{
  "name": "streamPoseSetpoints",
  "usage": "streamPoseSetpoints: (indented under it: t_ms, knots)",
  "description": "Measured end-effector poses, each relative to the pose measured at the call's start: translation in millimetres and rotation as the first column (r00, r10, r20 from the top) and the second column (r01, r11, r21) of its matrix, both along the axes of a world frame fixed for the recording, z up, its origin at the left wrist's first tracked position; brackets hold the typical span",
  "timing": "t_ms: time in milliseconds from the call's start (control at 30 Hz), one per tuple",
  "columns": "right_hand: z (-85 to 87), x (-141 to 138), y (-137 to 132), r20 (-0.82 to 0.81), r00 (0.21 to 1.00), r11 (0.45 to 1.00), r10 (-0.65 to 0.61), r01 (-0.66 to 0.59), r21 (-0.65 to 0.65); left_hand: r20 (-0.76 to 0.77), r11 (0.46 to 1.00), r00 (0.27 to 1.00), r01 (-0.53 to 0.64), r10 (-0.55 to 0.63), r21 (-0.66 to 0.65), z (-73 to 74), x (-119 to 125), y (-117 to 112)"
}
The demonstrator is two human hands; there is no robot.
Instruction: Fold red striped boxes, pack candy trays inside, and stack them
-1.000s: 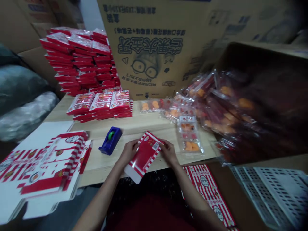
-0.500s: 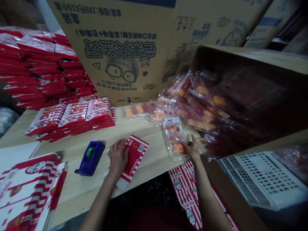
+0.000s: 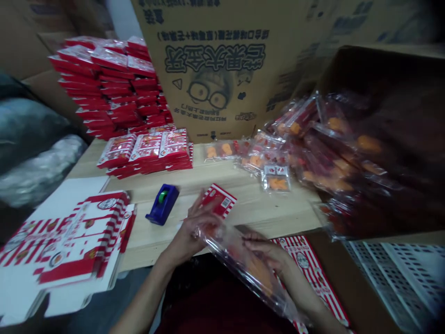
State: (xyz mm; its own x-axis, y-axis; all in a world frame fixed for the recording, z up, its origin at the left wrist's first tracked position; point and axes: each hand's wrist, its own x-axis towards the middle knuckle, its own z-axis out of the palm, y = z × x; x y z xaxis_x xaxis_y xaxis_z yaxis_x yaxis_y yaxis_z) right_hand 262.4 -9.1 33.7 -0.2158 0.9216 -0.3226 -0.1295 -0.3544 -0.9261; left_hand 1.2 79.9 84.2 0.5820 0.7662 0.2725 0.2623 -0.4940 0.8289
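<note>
My left hand [image 3: 194, 227] is closed at the near left side of a red-and-white striped paper box [image 3: 227, 200], gripping it just above the table's front edge. My right hand [image 3: 269, 250] holds a long clear plastic packet of gummy candy [image 3: 248, 260], with orange and reddish pieces showing through. The packet slants in front of my body, its upper end overlapping my left hand and the lower part of the box. Blur hides whether that end touches the box. Left of the box stands a blue tape dispenser [image 3: 163, 204] with a green core.
Filled red boxes [image 3: 146, 150] stand in low stacks, with a taller pile [image 3: 111, 83] behind. Flat printed cartons [image 3: 79, 236] lie at left. An open cardboard box [image 3: 382, 83] spills candy packets [image 3: 323, 157] at right; a small packet [image 3: 276, 179] lies nearby. A white crate [image 3: 385, 278] is below.
My right hand has picked up a candy packet from the table and brought it left to the red box. My left hand stays at the box. The camera view has shifted left.
</note>
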Motion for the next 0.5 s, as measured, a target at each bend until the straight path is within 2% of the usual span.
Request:
streamPoseSetpoints:
  t_ms: [33,67,100,133,167,200,233,267,300,333,400,467,500]
  knots:
    - [-1.6,-11.4,3.0,0.004,0.996,0.996,0.09,-0.09,0.023,0.015,0.992,0.999,0.053,-0.052,-0.118,3.4,-14.1,-8.6]
    - [-2.2,-19.7,8.5,0.014,0.987,0.986,0.16,-0.161,0.046,0.036,0.968,0.998,0.053,-0.045,-0.244,4.7,-28.9,-18.5]
    - [-1.7,-24.8,16.7,0.025,0.978,0.976,0.206,-0.207,0.067,0.052,0.931,0.998,-0.005,0.026,-0.366,4.4,-43.8,-29.4]
    - [0.0,-27.1,27.7,0.029,0.969,0.966,0.245,-0.246,0.082,0.057,0.872,0.987,-0.106,0.151,-0.477,3.0,-58.1,-40.9]
    - [2.5,-27.2,41.1,0.048,0.962,0.956,0.27,-0.273,0.103,0.052,0.792,0.948,-0.231,0.313,-0.566,1.0,-71.5,-52.3]
    - [5.6,-26.1,56.5,0.08,0.956,0.947,0.282,-0.291,0.135,0.047,0.691,0.871,-0.353,0.488,-0.631,-0.9,-83.8,-63.1]
    - [8.8,-25.1,73.1,0.133,0.945,0.932,0.299,-0.319,0.175,0.056,0.582,0.757,-0.45,0.651,-0.678,-2.4,-94.7,-72.9]
    - [11.6,-25.2,89.9,0.276,0.911,0.888,0.308,-0.379,0.26,0.072,0.478,0.627,-0.511,0.776,-0.715,-3.5,-104.0,-81.3]
    - [13.5,-27.3,106.1,0.438,0.836,0.808,0.33,-0.49,0.326,0.088,0.391,0.499,-0.545,0.862,-0.742,-4.2,-111.8,-88.4]
    - [14.2,-31.8,120.9,0.596,0.729,0.722,0.338,-0.607,0.332,0.101,0.318,0.378,-0.571,0.92,-0.757,-5.0,-117.9,-94.4]
    - [11.9,-47.1,144.5,0.832,0.457,0.564,0.315,-0.795,0.224,0.122,0.217,0.194,-0.613,0.973,-0.759,-9.1,-125.1,-104.2]
    - [5.5,-65.4,159.1,0.929,0.217,0.463,0.301,-0.885,0.057,0.129,0.161,0.097,-0.647,0.987,-0.745,-18.8,-125.7,-113.1]
    - [1.4,-73.3,163.4,0.942,0.135,0.429,0.306,-0.903,-0.01,0.125,0.142,0.073,-0.664,0.989,-0.734,-25.7,-124.0,-117.5]
